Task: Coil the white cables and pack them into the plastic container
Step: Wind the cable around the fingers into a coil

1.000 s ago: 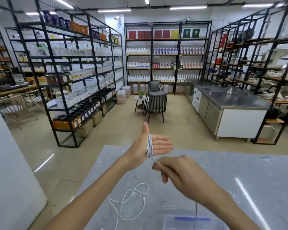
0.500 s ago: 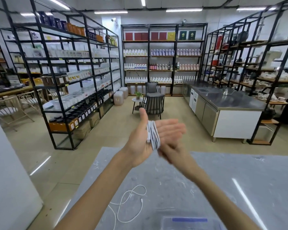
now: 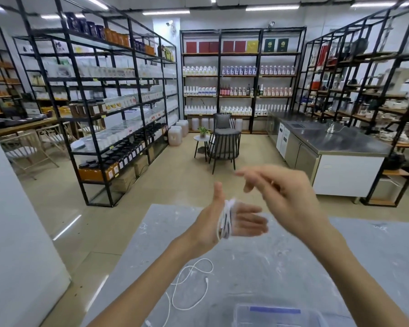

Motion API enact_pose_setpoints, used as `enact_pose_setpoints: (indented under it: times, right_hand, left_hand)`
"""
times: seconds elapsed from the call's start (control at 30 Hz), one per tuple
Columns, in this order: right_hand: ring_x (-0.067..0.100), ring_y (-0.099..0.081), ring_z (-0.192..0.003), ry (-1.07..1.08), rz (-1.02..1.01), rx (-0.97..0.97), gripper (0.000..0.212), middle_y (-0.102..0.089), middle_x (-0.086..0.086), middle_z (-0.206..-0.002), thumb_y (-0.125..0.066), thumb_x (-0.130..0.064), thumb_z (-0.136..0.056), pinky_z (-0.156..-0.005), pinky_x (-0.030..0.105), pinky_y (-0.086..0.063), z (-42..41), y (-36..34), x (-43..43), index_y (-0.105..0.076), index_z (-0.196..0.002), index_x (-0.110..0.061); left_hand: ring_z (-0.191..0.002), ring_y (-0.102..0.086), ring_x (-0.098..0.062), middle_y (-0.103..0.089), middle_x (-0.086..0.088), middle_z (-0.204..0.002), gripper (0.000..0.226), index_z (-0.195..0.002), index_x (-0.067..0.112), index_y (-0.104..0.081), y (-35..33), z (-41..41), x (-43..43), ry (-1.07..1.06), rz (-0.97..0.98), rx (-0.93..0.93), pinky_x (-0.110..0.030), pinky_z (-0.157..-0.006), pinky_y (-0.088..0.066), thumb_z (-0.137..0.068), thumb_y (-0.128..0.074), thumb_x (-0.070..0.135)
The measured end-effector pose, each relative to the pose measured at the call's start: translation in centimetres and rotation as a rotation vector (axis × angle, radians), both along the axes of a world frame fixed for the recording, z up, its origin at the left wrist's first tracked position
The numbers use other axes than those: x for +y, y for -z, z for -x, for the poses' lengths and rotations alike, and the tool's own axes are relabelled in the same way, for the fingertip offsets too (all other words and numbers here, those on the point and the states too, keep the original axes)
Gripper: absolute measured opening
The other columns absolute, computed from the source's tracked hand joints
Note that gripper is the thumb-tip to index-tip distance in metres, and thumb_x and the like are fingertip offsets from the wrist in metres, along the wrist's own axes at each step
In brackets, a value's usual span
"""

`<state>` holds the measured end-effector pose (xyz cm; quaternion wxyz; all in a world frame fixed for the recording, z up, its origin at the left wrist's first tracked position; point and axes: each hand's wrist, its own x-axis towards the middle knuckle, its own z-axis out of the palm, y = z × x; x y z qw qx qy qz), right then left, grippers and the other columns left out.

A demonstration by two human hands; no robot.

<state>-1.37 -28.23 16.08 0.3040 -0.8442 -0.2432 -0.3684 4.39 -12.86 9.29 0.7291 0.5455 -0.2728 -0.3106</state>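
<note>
Far left: black shelf racks [image 3: 99,109] stocked with jars and boxes. On the grey table [image 3: 376,267], near its left edge, one loose white cable [image 3: 206,285] lies in open loops, not coiled, just left of the plastic container. Left hand [image 3: 210,218] is up above the table, thumb pointing up, fingers [image 3: 248,220] straight and together, pointing right. The coiled white cable [image 3: 226,220] is wound in several turns around that palm, at the base of the fingers. Right hand [image 3: 291,199] is above and right of the left, not touching it and blurred; fingers look loosely extended, can't tell if it pinches a cable end. Plastic container [image 3: 276,317] sits at the near table edge, mostly cut off, blue strip on top; contents not readable. Steel counter [image 3: 335,140] far right.
</note>
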Motion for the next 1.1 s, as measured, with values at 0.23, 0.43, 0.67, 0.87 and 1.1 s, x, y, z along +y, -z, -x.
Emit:
enact_pose_setpoints:
  times: [0.23,0.43,0.67,0.87,1.1]
  right_hand:
    - [-0.001,-0.067,-0.091,-0.178,-0.212,0.611,0.033,-0.075,-0.008,-0.095,-0.043,-0.042,-0.1,-0.08,0.024,-0.052,-3.3,4.3,0.1,-0.073,-0.109,-0.031]
    - [0.034,-0.068,-0.105,-0.508,-0.735,1.106,0.077,-0.074,0.011,-0.104,-0.015,-0.072,-0.092,-0.088,0.051,-0.056,-2.1,8.6,0.5,-0.063,-0.124,-0.023]
    - [0.007,-0.054,-0.054,-0.463,-0.496,1.032,0.028,-0.057,-0.009,-0.058,-0.05,-0.039,-0.097,-0.059,0.018,-0.044,1.8,10.3,5.1,-0.07,-0.108,-0.024]
    - [0.02,-0.06,-0.061,0.293,0.362,-0.151,0.03,-0.062,-0.004,-0.068,-0.047,-0.037,-0.095,-0.046,0.033,-0.044,-0.8,2.9,0.2,-0.064,-0.08,-0.019]
    - [0.003,-0.049,-0.056,-0.275,-0.259,0.539,0.031,-0.054,-0.005,-0.062,-0.052,-0.019,-0.097,-0.059,0.024,-0.043,-6.4,3.8,-0.6,-0.056,-0.067,-0.013]
  left_hand:
    - [-0.029,-0.025,-0.005,-0.04,0.008,-0.043,0.079,-0.065,0.016,-0.066,0.4,2.5,-0.8,-0.02,-0.169,-0.13,-0.015,-0.034,-0.021,-0.083,-0.029,0.083]
    - [-0.027,-0.032,-0.006,-0.048,0.003,-0.045,0.075,-0.068,0.01,-0.068,0.0,0.1,-0.9,-0.512,-0.094,-0.152,-0.013,-0.032,-0.023,-0.099,-0.024,0.062]
    - [-0.032,-0.046,-0.012,-0.053,-0.002,-0.046,0.078,-0.07,-0.002,-0.066,-0.7,-4.0,-1.0,-0.89,-0.144,-0.352,-0.019,-0.035,-0.034,-0.103,-0.021,0.053]
    - [-0.051,-0.068,-0.026,-0.069,-0.019,-0.065,0.096,-0.085,-0.007,-0.065,1.0,-0.9,-1.1,-0.253,-0.068,-0.169,-0.03,-0.048,-0.057,-0.088,-0.008,0.07]
    - [-0.084,-0.075,-0.031,-0.075,-0.024,-0.093,0.093,-0.097,-0.002,-0.074,-2.2,0.8,-1.9,0.057,0.266,-0.078,-0.035,-0.072,-0.062,-0.089,-0.018,0.072]
